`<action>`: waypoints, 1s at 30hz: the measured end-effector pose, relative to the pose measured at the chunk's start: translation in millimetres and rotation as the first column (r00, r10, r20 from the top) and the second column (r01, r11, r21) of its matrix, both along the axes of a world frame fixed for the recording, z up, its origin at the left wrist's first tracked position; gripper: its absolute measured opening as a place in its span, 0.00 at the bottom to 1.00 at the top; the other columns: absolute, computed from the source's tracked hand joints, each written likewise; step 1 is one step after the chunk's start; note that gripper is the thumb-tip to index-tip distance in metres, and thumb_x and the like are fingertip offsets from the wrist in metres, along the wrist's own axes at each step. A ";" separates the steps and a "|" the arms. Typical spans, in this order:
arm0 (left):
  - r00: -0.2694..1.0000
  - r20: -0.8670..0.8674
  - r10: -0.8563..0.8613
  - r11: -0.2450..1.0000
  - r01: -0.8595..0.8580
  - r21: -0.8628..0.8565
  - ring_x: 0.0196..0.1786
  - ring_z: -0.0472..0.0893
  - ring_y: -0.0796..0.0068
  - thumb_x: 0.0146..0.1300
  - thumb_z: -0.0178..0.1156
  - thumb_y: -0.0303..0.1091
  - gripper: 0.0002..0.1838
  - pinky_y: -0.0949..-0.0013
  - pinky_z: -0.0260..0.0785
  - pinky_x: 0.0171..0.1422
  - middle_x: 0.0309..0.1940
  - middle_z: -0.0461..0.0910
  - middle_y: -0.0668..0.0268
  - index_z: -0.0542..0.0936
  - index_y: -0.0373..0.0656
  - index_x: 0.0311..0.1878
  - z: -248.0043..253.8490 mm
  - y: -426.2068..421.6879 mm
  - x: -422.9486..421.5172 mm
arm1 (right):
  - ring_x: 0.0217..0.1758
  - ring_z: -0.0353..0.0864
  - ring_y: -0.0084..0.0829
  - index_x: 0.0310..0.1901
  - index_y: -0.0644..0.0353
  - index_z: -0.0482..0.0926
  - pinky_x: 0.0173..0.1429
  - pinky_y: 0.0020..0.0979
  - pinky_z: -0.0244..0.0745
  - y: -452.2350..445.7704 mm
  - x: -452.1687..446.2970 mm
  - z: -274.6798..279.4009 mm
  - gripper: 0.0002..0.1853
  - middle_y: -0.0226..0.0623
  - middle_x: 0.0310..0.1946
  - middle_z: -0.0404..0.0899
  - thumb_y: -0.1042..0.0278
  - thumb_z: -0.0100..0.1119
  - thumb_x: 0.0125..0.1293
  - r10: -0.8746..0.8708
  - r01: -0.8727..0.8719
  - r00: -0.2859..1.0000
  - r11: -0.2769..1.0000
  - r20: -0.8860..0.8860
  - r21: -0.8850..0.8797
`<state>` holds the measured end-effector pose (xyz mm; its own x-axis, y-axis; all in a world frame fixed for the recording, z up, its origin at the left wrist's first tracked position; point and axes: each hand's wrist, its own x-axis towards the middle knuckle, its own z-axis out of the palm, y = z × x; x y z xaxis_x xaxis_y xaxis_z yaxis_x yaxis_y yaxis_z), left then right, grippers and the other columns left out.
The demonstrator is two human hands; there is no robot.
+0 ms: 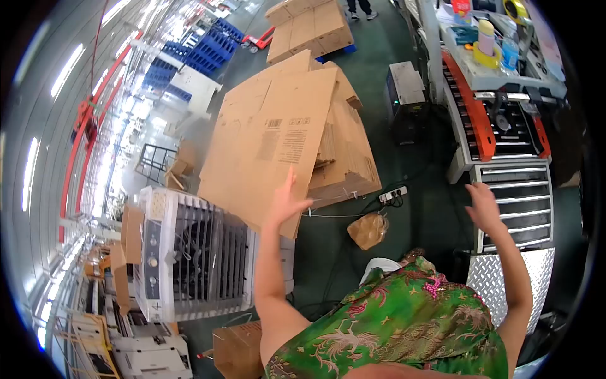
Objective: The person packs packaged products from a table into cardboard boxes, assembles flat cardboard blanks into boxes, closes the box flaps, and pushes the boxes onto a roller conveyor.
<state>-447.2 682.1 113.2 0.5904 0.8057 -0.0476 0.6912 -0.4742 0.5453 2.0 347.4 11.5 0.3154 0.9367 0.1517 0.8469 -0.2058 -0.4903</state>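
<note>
My left hand [288, 201] is stretched out over the lower part of a large flat cardboard sheet [265, 139], index finger and thumb spread. Whether it touches the board I cannot tell. Printed marks and a barcode show on the sheet, which leans at a slant over a stack of folded cardboard boxes [353, 151]. My right hand [483, 207] is raised at the left side of a roller conveyor [517, 196], fingers apart and nothing in them.
A white air cooler [205, 259] stands at my left. On the floor ahead lie a power strip [394, 194] and a crumpled brown paper piece [368, 230]. Beyond them is a black machine [406, 101]. A diamond-plate metal sheet [540, 278] adjoins the conveyor. Another person's legs [360, 7] show far ahead.
</note>
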 end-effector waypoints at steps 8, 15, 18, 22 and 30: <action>0.819 -0.572 0.050 0.811 0.301 0.502 0.76 0.59 0.57 0.44 0.73 0.28 0.51 0.47 0.53 0.77 0.74 0.60 0.56 0.59 0.42 0.75 -32.5 -42.9 -104.1 | 0.62 0.68 0.45 0.54 0.58 0.74 0.62 0.42 0.68 117.8 -91.4 12.5 0.30 0.42 0.53 0.71 0.70 0.73 0.46 0.444 -0.450 0.893 0.884 0.073 0.124; 0.944 -0.315 -0.102 0.803 0.265 0.534 0.62 0.77 0.54 0.48 0.66 0.22 0.35 0.59 0.72 0.63 0.63 0.75 0.56 0.74 0.47 0.65 42.8 -32.0 -45.4 | 0.64 0.67 0.46 0.55 0.60 0.72 0.64 0.41 0.66 130.6 -104.5 101.6 0.28 0.44 0.51 0.71 0.69 0.68 0.49 0.349 -0.443 0.891 0.809 0.292 0.387; 0.957 -0.251 -0.147 0.868 0.247 0.431 0.53 0.81 0.51 0.53 0.66 0.23 0.28 0.58 0.73 0.58 0.52 0.81 0.53 0.77 0.44 0.61 68.7 -12.2 -14.8 | 0.68 0.64 0.45 0.61 0.60 0.70 0.69 0.41 0.64 112.9 -99.0 131.5 0.35 0.42 0.58 0.69 0.70 0.73 0.48 0.348 -0.403 0.914 0.840 0.207 0.365; 0.967 -0.169 -0.191 0.656 0.253 0.711 0.43 0.83 0.53 0.56 0.66 0.26 0.21 0.59 0.74 0.49 0.41 0.85 0.54 0.81 0.44 0.55 113.2 -18.6 47.1 | 0.72 0.60 0.47 0.65 0.62 0.65 0.71 0.43 0.62 70.0 -80.4 141.7 0.43 0.45 0.62 0.66 0.68 0.75 0.46 0.174 -0.242 0.967 0.852 0.185 0.464; 0.716 -0.402 -0.571 -0.008 0.484 0.875 0.29 0.80 0.66 0.52 0.72 0.32 0.14 0.63 0.68 0.30 0.30 0.82 0.64 0.81 0.42 0.42 263.3 -270.5 216.5 | 0.68 0.67 0.42 0.70 0.60 0.61 0.70 0.40 0.62 -25.2 -34.7 220.5 0.49 0.43 0.62 0.70 0.69 0.77 0.45 0.015 -0.056 0.998 0.528 0.057 0.847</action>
